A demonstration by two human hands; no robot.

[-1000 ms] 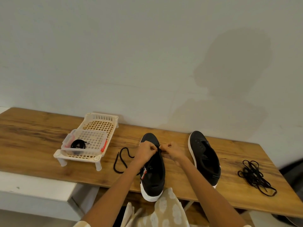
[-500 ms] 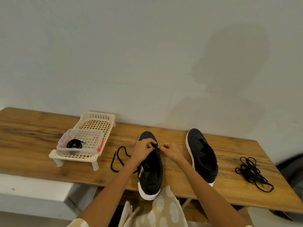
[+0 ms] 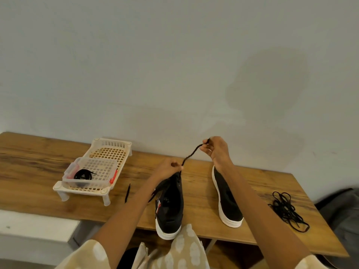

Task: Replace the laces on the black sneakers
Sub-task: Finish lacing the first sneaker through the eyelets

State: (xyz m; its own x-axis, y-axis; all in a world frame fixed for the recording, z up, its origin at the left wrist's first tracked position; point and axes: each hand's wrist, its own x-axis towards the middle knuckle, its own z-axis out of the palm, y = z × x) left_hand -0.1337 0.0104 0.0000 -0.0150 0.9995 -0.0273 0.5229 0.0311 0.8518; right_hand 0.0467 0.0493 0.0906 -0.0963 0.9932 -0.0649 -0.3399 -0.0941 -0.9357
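Two black sneakers with white soles stand on the wooden table [image 3: 38, 164]. The left sneaker [image 3: 170, 206] lies under my left hand [image 3: 168, 169], which grips its toe end near the eyelets. My right hand [image 3: 214, 149] is raised above the table and pinches the black lace [image 3: 191, 155], which runs taut down to the left sneaker. The lace's other end [image 3: 127, 193] trails on the table at the left. The right sneaker [image 3: 228, 200] stands unlaced, partly hidden behind my right forearm.
A white plastic rack [image 3: 114, 146] at the left carries a clear box [image 3: 101, 171] with a coiled black lace [image 3: 82, 174] inside. A loose pile of black laces [image 3: 287, 208] lies near the table's right end. A wall runs close behind.
My right hand has lifted up and to the right, drawing the lace out of the left sneaker. The loop of lace on the table at the left has shortened to a short tail.
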